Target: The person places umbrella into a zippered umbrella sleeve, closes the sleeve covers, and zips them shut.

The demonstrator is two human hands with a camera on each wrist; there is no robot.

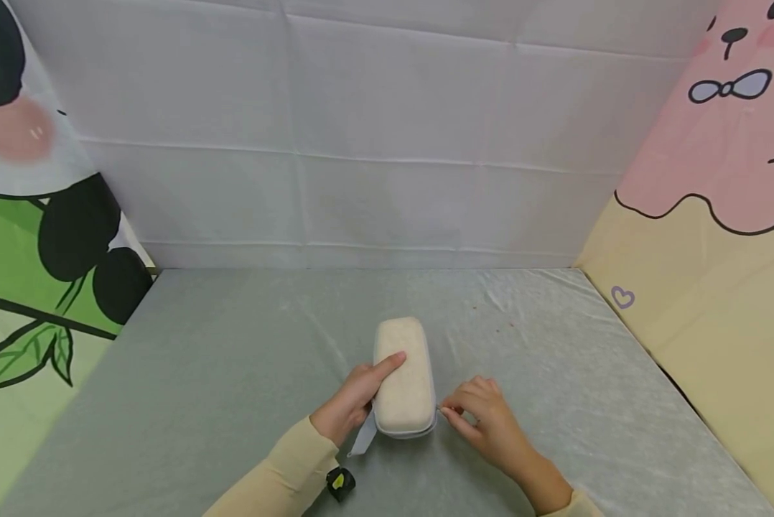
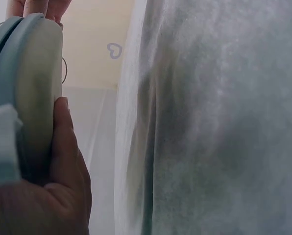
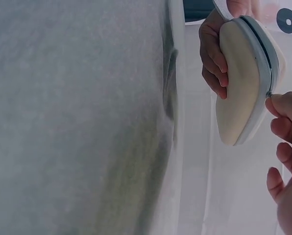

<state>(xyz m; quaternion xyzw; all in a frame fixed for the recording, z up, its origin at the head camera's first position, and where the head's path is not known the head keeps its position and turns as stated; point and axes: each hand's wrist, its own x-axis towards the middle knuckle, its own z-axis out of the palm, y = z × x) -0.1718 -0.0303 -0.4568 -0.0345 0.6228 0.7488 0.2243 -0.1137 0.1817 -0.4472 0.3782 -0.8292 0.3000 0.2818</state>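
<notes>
A cream zippered case (image 1: pixel 405 395) with rounded ends and a light grey zipper band is held above the table. My left hand (image 1: pixel 351 402) grips its left side, thumb across the broad top face and fingers underneath. With thumb and forefinger, my right hand (image 1: pixel 487 420) pinches the small zipper pull (image 3: pixel 269 94) at the case's right edge. In the right wrist view, a dark gap (image 3: pixel 256 36) runs along the zipper from the strap end to those fingertips. A short grey strap (image 1: pixel 363 436) hangs from the case's near left corner. The case's inside cannot be made out.
A grey-green cloth (image 1: pixel 232 373) covers the table. White creased sheeting (image 1: pixel 387 143) rises behind it. Printed panels with cartoon animals flank the left (image 1: pixel 70 230) and right (image 1: pixel 697 287). A small black object (image 1: pixel 340 484) with a yellow-green mark is beside my left cuff.
</notes>
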